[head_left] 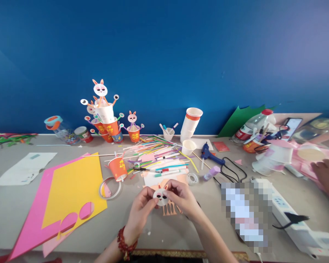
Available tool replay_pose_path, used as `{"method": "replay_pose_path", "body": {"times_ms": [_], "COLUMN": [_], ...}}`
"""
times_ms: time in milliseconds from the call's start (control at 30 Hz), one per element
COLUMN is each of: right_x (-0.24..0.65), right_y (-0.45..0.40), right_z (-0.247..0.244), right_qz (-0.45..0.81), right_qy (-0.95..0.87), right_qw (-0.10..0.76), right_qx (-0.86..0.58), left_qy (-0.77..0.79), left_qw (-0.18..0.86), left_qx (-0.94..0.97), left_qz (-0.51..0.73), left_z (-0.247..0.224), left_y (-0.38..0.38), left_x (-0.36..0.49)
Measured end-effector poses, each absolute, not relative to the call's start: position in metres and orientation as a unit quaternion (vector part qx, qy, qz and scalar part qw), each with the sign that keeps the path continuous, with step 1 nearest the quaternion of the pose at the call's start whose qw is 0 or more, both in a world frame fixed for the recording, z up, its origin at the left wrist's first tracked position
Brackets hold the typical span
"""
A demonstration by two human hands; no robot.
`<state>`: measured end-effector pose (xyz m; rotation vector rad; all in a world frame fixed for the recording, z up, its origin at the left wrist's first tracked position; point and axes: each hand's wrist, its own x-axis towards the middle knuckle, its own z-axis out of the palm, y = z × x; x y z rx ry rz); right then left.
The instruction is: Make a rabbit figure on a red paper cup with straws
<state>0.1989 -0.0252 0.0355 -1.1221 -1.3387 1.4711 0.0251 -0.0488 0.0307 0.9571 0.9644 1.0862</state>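
A round white paper bunny face [159,199] with orange ears, pink patches and dark eyes is pinched between my two hands over the front of the table. My left hand [143,204] grips its left edge, a red bead bracelet on the wrist. On the other edge, my right hand [182,197] holds it by thumb and fingers near the ears. Under and behind my hands lies cut peach paper [171,208] with leaf-shaped holes. An orange paper cup [117,168] lies tipped to the left, beside a roll of tape [109,188].
Finished bunny cups [106,118] stand by the blue wall. Straws and pens [156,157] lie mid-table. Yellow paper [76,186] spreads left. A blue glue gun [211,155], a glue stick [211,173] and a power strip [287,219] are right. Another person's hand [327,179] rests far right.
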Motion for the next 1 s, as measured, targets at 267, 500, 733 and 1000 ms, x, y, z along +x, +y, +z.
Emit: {"method": "replay_pose_path", "body": {"times_ms": [267,500,733,1000], "right_x": [0.201,0.203,0.198,0.185], "right_y": [-0.025,-0.029,-0.031,-0.031], "right_z": [0.043,0.039,0.012,-0.002], "right_qz": [0.592,0.604,0.587,0.606], "right_qy": [-0.530,-0.508,-0.446,-0.504], "right_qw": [0.413,0.431,0.498,0.462], "right_qx": [-0.445,-0.436,-0.457,-0.407], "left_qy": [0.425,0.411,0.421,0.404], "left_qw": [0.645,0.652,0.678,0.694], "left_qx": [0.419,0.407,0.334,0.283], "left_qz": [0.478,0.490,0.501,0.525], "left_z": [0.031,0.024,0.022,0.007], "left_y": [-0.050,-0.047,-0.046,-0.042], "left_x": [0.025,0.024,0.023,0.025]}}
